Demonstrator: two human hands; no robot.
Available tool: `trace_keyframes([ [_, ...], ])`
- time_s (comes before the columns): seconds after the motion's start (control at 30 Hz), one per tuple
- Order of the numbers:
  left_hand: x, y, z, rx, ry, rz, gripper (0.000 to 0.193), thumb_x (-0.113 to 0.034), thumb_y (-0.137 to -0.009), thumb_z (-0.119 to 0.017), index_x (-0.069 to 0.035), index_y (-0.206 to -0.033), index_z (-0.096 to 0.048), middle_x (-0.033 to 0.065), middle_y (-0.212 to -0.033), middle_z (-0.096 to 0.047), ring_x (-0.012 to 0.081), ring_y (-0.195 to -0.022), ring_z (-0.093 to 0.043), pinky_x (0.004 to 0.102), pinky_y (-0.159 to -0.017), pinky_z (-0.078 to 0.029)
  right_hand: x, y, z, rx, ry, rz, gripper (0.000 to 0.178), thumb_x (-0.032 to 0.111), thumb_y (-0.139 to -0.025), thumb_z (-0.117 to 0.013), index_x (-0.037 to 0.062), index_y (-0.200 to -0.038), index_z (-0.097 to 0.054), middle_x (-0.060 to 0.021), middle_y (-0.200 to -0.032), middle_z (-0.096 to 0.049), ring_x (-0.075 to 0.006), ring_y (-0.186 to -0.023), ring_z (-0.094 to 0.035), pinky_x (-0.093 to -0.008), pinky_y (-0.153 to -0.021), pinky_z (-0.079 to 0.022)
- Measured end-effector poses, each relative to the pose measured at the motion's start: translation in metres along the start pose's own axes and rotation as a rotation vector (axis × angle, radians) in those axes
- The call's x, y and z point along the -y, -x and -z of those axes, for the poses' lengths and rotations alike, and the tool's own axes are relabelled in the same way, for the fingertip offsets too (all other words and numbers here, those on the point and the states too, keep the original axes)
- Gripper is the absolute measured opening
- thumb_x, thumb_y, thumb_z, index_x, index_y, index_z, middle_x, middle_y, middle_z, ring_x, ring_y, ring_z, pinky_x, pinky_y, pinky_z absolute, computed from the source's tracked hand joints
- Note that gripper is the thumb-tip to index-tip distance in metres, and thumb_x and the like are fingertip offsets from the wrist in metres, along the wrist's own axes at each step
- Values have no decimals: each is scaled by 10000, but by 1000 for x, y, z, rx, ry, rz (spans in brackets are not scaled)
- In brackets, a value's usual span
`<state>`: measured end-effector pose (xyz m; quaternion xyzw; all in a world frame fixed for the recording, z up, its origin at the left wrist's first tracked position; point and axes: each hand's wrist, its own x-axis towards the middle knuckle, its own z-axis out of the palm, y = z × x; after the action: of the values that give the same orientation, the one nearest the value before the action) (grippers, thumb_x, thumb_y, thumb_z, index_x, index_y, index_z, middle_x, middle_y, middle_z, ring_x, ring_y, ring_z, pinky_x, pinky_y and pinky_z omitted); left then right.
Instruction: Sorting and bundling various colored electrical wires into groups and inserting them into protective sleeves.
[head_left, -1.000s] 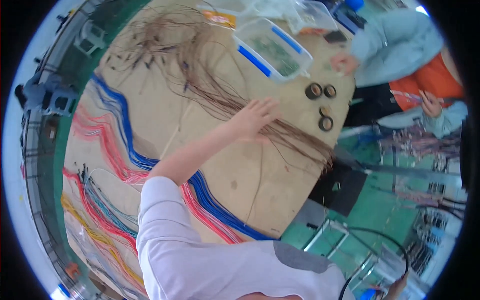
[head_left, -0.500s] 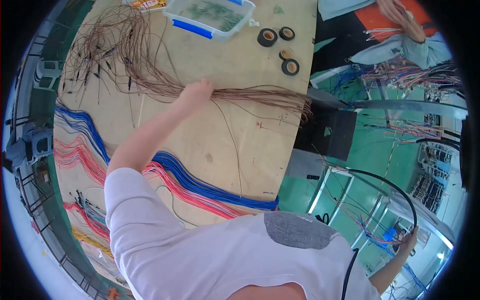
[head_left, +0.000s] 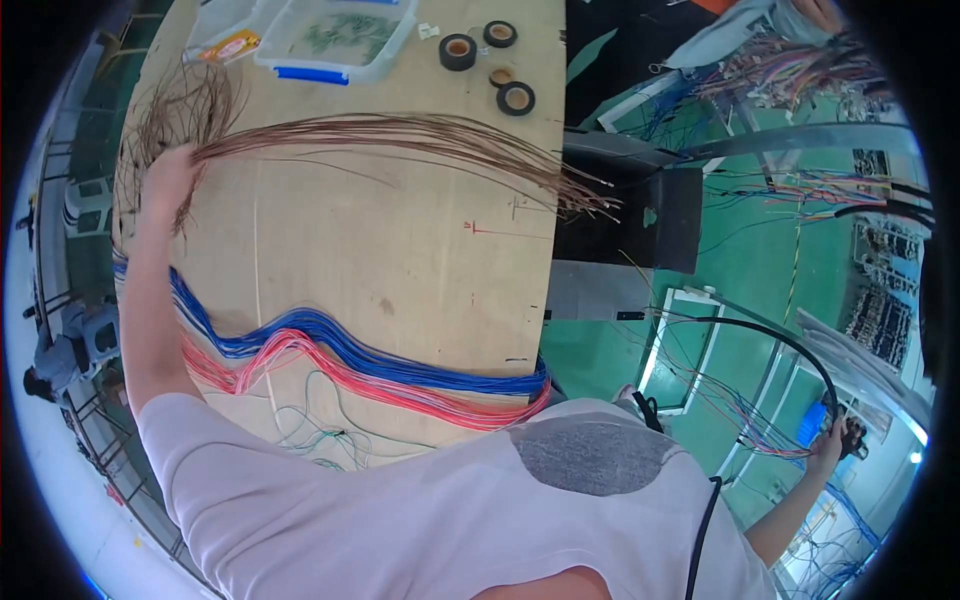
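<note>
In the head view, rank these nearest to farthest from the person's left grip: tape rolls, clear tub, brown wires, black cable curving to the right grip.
1. Brown wires: at the left grip itself.
2. Clear tub: picture's upper left.
3. Tape rolls: right of the tub.
4. Black cable: far right, by the right grip.

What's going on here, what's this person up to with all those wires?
A person at a wooden table has their left hand closed around a bundle of brown wires, near its tangled end. The other end reaches over the table's right edge. Their right hand, out to the right beyond the table, holds a black cable. Nearer the person lie blue wires and pinkish-red wires; a clear box and tape rolls sit at the far side.
</note>
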<state>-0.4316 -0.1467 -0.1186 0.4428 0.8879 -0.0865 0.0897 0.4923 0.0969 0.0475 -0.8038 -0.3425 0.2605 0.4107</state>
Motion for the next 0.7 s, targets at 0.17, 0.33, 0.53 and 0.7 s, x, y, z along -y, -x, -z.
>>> trace_keyframes([
  [0.17, 52, 28, -12, 204, -488, 192, 361, -268, -740, -531, -26, -1008, -506, 193, -844, -575, 316, -805, -560, 388, -722, -437, 29, 35, -34, 139, -11, 67, 234, 292, -817, -519, 158, -646, -432, 80, -429, -280, -24, -315, -218, -180, -291, -156],
  [0.33, -178, -2, 2, -146, 612, -456, 315, -223, -766, -538, 9, -979, -530, 144, -836, -568, 272, -802, -549, 337, -726, -417, 75, 56, -19, 390, 160, 114, 142, 249, -810, -529, 115, -766, -505, 85, -554, -393, -1, -415, -315, -149, -352, -223],
  [0.53, -476, 139, 122, -467, 887, -1249, 528, -211, -698, -616, 24, -1120, -402, 213, -1092, -458, 351, -1003, -444, 388, -889, -334, 135, 149, -105, 987, 646, 582, 244, 258, -799, -488, 44, -693, -535, 44, -521, -385, -28, -469, -352, -189, -413, -276],
  [0.7, -536, 198, 153, -174, 1174, -1322, 201, -165, -765, -545, 12, -844, -492, 195, -711, -516, 364, -677, -509, 390, -582, -410, 147, 166, -102, 1145, 400, 546, 235, 265, -816, -474, 39, -777, -525, 43, -552, -419, -45, -482, -387, -199, -430, -317],
])
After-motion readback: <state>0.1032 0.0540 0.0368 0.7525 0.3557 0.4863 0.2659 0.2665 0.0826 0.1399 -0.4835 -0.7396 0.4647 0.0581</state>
